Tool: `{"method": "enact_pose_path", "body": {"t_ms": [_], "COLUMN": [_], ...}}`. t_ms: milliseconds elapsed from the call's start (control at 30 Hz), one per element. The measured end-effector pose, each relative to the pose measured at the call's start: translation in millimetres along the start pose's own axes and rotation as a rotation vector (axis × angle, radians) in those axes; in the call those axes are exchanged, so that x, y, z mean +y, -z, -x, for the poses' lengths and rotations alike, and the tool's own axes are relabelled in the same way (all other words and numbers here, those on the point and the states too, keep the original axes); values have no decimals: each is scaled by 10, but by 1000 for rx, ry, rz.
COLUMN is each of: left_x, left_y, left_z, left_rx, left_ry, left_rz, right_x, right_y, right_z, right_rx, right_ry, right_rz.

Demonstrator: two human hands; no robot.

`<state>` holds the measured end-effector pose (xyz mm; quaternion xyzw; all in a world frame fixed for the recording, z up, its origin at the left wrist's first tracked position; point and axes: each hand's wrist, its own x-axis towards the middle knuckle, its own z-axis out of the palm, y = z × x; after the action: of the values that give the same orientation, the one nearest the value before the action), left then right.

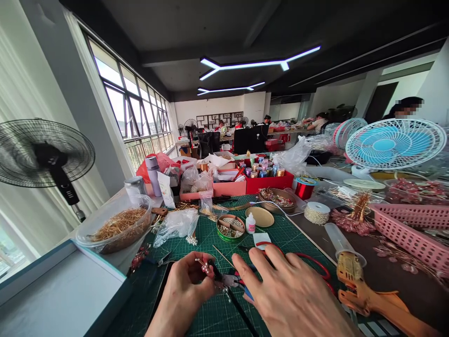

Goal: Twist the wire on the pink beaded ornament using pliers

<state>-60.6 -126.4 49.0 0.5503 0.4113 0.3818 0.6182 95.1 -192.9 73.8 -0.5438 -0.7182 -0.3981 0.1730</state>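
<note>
My left hand pinches a small sprig of pink beads between thumb and fingertips, above the green cutting mat. Beside it my right hand is spread palm down, fingers apart, over a pair of pliers with red and blue handles. The palm and thumb are hidden, so whether they touch the handles does not show. A black strip runs under the plier jaws, with a few pale beads near it. Just beyond the hands lie red-handled scissors and a thin stick.
Further back stand a divided round tin of pearls, a white glue bottle and a red box of thread spools. To the left is a bowl of gold wire stems. An orange glue gun and pink basket are at right.
</note>
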Motion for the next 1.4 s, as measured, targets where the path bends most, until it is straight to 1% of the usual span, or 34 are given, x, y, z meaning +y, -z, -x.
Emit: {"method": "enact_pose_path", "body": {"t_ms": [233,433,500,633,700,767,867,967,1067,1100,1200,1333,1400], "left_x": [-11,-1,0,-16,-26,-33,-37,-38,-39,-40,-44,-34,-19], "left_y": [-10,-26,-34,-32,-22,-11,-3,-5,-6,-5,0,-9,-22], "left_z": [-3,16,13,-1,-6,-10,-13,-10,-4,-4,-9,-1,13], "left_rx": [9,23,18,13,17,22,11,-7,-5,-3,-4,-3,7], "left_ry": [-10,28,21,26,20,11,32,53,57,60,54,38,39], "left_rz": [-47,-41,-32,-32,-44,-49,-9,11,-4,-8,-14,-39,-42], "right_x": [-5,5,11,25,30,34,49,72,87,88,80,65,60], "right_y": [67,75,81,114,91,36,-37,-21,31,37,19,-1,11], "right_z": [-9,-30,-2,94,113,98,49,29,43,50,61,53,54], "right_rx": [-9,-13,-35,-23,-19,-52,-93,-89,-119,-116,-53,-15,-8], "right_ry": [15,26,31,90,95,72,61,80,68,65,76,39,45], "right_rz": [10,24,31,57,58,50,29,-5,-9,-6,-9,-5,-6]}}
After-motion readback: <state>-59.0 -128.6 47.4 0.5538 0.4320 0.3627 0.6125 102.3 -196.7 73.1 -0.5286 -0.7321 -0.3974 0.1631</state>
